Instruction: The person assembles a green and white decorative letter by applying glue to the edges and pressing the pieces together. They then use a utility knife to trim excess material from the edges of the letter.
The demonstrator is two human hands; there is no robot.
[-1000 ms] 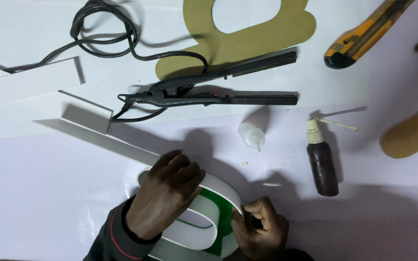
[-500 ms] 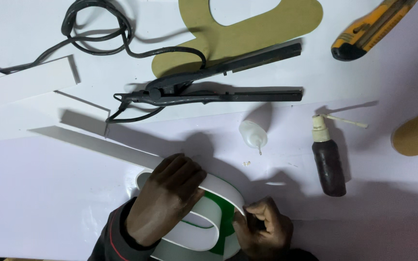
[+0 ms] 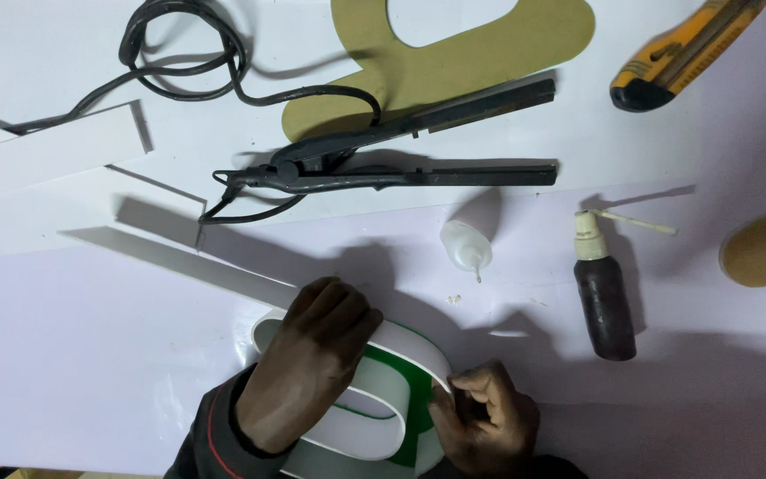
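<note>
Work surface (image 3: 64,355): flat white sheet, pale violet cast over the lower half, hard shadows. No walls or floor in view, only the tabletop.

Landmark is the black flat-jaw heating tool (image 3: 383,164), lying across the middle with its two long bars pointing right. Its black cord (image 3: 179,53) loops up and to the left of it. A tan cardboard cutout (image 3: 454,49) lies just behind it, partly under the upper bar. An orange-and-black utility knife (image 3: 680,53) is up and right of it, at the frame edge. A small clear squeeze bottle (image 3: 465,246) sits just below it, nozzle pointing down-frame. A dark spray bottle (image 3: 603,297) lies below its right end, with a thin white stick beside its cap. White strips (image 3: 55,155) lie to its left.

The white strip band (image 3: 401,350) bent round a green letter panel (image 3: 392,390) is below the tool, near the bottom edge of the frame.

Left hand (image 3: 316,355): palm down, fingers curled over the top of the band, pressing it. Right hand (image 3: 485,417): fingertips pinched on the band's right-hand bend.

Versus 0.5 s ago: both hands keep the same grip and the band is in the same place. Objects sit marginally lower in the frame, which is camera shift; nothing on the sheet has moved.
</note>
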